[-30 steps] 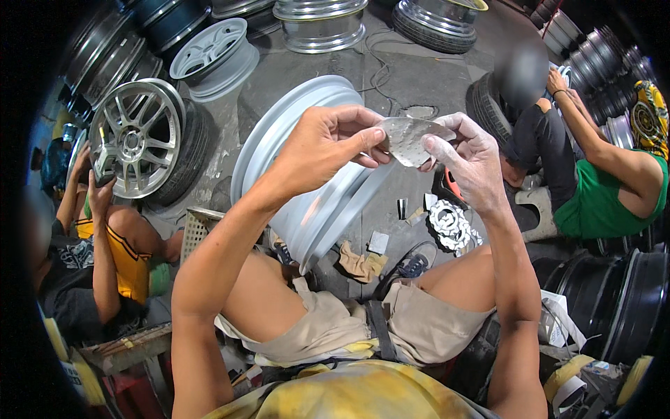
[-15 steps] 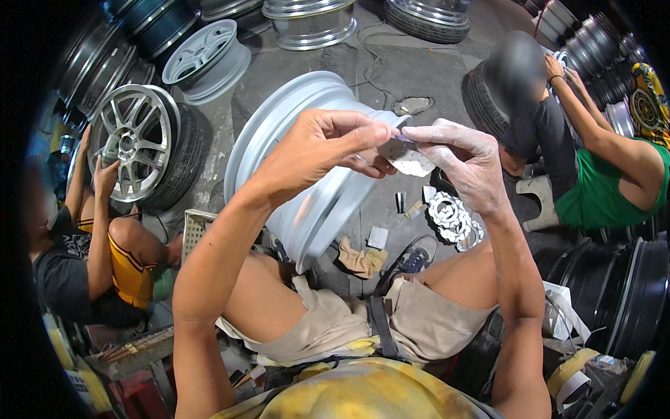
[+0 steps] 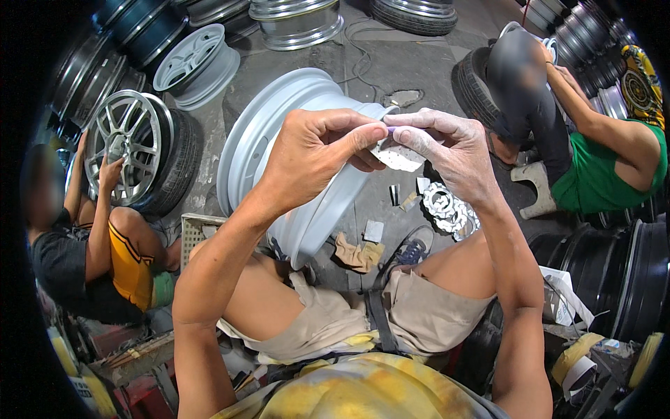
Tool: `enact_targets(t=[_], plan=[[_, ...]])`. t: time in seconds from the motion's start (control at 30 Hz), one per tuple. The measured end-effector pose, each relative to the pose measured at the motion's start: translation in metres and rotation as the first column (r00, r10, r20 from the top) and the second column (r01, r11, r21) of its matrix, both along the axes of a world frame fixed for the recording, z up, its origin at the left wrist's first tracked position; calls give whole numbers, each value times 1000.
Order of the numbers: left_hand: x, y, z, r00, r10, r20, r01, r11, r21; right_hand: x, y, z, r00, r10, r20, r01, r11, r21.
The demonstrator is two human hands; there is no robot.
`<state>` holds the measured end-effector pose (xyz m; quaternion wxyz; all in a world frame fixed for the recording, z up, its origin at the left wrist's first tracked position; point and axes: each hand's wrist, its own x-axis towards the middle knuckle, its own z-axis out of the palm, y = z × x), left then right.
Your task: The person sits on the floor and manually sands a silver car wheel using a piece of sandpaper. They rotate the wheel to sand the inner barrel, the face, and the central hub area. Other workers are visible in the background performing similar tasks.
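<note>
pale speckled sheet between left hand and right hand, in both hands' pinch

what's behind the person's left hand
A pale grey wheel rim shows on both sides of the left hand; the part of it directly behind the hand is covered and cannot be seen.

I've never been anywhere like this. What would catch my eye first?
Probably the left hand and powder-dusted right hand, raised mid-view and pinching a thin pale sheet between them. Partly hidden behind the left hand and arm is a big light-grey wheel rim. Off to the left, another person sits by a silver spoked wheel.
</note>
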<state>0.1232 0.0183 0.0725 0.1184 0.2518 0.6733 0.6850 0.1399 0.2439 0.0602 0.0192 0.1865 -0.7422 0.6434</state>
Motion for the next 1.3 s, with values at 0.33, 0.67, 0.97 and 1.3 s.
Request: enact_targets(t=[0.33,0.67,0.97,1.3], plan=[[-2,-4,-4,998,-62,-7,62,998,-4,-1,-6,2,987,-22,-157,25,1000,19],[-9,-6,-6,992,-110,57,113,993,-35,-7,-5,-1,994,49,-99,-46,998,33],[-5,-5,-7,990,-35,-134,2,972,-236,-14,10,-17,993,108,49,-109,994,21],[63,47,-101,698,-550,-459,-71,585,-808,2,43,-1,897,-161,-412,304,901,309]])
